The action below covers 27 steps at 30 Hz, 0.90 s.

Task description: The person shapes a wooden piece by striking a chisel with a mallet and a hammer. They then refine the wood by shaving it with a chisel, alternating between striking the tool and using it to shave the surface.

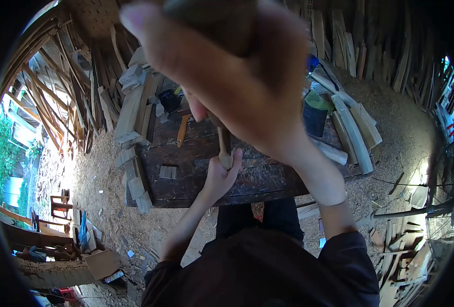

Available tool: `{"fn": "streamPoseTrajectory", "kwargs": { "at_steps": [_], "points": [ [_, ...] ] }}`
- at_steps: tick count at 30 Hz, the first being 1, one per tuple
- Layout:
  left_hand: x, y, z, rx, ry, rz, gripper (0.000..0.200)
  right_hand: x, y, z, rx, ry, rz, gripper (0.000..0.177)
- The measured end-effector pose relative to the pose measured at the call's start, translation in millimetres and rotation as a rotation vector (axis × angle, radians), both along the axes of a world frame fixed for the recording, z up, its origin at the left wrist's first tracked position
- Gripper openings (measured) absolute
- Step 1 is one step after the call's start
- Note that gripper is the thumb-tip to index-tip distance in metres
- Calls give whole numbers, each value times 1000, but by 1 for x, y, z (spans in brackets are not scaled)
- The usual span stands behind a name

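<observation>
Left hand [223, 175] grips the near end of a slender wooden piece [224, 144], its thumb pressed along the rounded, paler tip, just above the near part of the counter [191, 190]. From that hand the piece's long axis points to about 12 o'clock, leaning slightly to 11, and passes up behind the right hand [237, 92]. How far it runs beyond there cannot be told.

Right hand, raised at 12 o'clock from the left and much closer to the camera, is blurred; it looks clenched around a brown, blurred thing [211, 23]. Whether this is the far end of the same piece or a separate tool is unclear. Of the two, the left hand is nearer the rounded tip, touching it; the right covers the line of the shaft farther up.

Round the left hand, a small grooved block [168, 172] lies at 9 o'clock, an orange-brown handle [183, 132] between 10 and 11, a dark container [169, 101] near 11, green material [316, 101] near 2, and a long pale billet [352, 134] between 2 and 3.
</observation>
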<state>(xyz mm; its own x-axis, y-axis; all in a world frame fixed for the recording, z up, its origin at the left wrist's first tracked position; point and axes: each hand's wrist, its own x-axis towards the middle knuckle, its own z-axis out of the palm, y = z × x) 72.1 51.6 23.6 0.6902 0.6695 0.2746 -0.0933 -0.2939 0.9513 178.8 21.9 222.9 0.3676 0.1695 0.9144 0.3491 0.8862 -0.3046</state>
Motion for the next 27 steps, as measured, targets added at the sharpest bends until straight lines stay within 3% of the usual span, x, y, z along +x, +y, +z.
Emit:
{"fn": "streamPoseTrajectory", "kwargs": {
  "at_steps": [5,6,7,9,10,11,13,15,17,18,19,20,27],
  "points": [
    [2,2,-10,-1,17,9,35,-16,10,11,11,3,-41,24],
    [-1,2,-10,4,43,8,35,-1,-16,13,-87,37,341,23],
    [-1,2,-6,8,68,9,35,-2,-18,23,-87,34,340,23],
    [0,1,3,117,14,18,35,-5,-17,31,97,-143,-50,21],
    [-1,-1,6,225,-39,25,35,-7,-17,30,56,-114,-129,23],
    [-1,-1,-1,223,-40,26,35,-10,-10,22,55,-115,-128,23],
    [7,7,-14,-50,-37,28,35,-15,7,9,-36,87,93,22],
    [6,8,-18,-46,-41,-14,35,-11,1,6,-53,49,94,17],
    [3,11,-22,-44,-38,-51,35,-14,2,7,76,-37,-129,14],
    [2,14,-26,-151,-34,-72,35,-9,1,11,72,-34,-129,14],
    [3,16,-25,-258,-35,-91,35,0,1,19,61,-72,33,16],
    [3,15,-23,-259,-37,-87,35,4,1,23,51,-111,197,18],
    [3,12,-23,-180,-61,-48,35,-6,6,19,23,-72,138,18]
  ]
}}
